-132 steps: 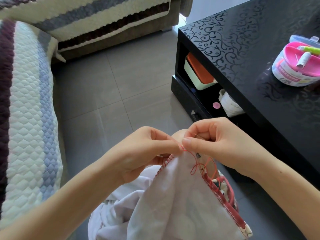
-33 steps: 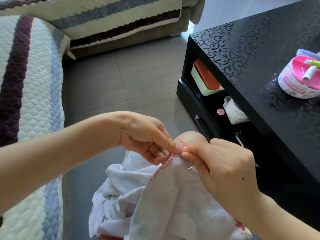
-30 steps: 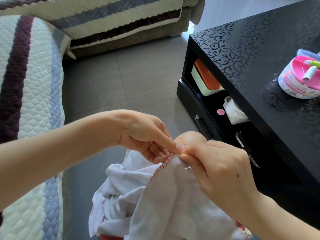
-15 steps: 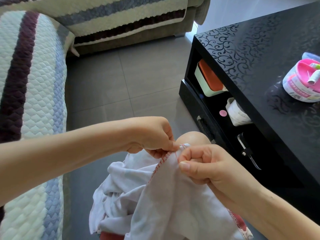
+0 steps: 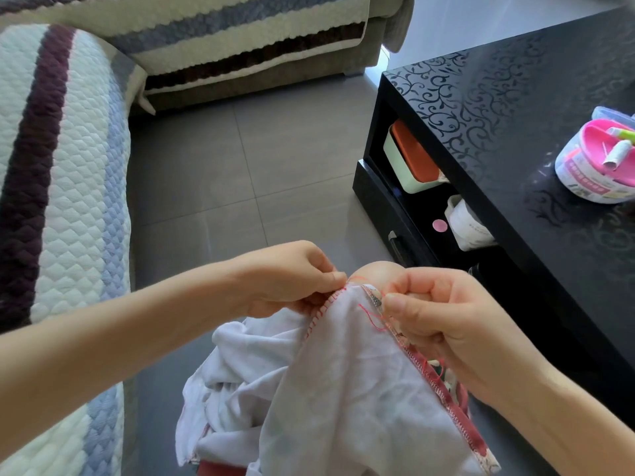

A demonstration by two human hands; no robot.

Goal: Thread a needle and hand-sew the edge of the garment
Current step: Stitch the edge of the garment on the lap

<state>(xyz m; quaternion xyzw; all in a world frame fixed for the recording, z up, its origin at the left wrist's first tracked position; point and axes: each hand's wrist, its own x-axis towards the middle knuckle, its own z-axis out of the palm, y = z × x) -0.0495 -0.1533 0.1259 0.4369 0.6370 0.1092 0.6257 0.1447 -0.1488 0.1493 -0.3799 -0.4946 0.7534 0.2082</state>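
Note:
A white garment [image 5: 330, 389] with a red stitched edge [image 5: 443, 393] lies bunched over my lap and knee. My left hand [image 5: 292, 280] pinches the top of the edge between thumb and fingers. My right hand [image 5: 443, 321] is curled on the edge just to the right, thumb pressed on the hem. A loose loop of red thread [image 5: 371, 316] lies on the cloth beside my right thumb. The needle is hidden.
A black patterned coffee table [image 5: 515, 108] stands at the right, with a pink sewing kit tub [image 5: 598, 166] holding thread spools on top. Its shelf holds an orange-lidded box [image 5: 409, 159] and a white container [image 5: 470, 225]. A quilted sofa [image 5: 62, 187] runs along the left; grey tiled floor [image 5: 247, 159] lies between.
My hands have drawn slightly apart along the edge. The needle seen at my right fingers a second ago is out of sight, and a slack thread loop now lies on the cloth.

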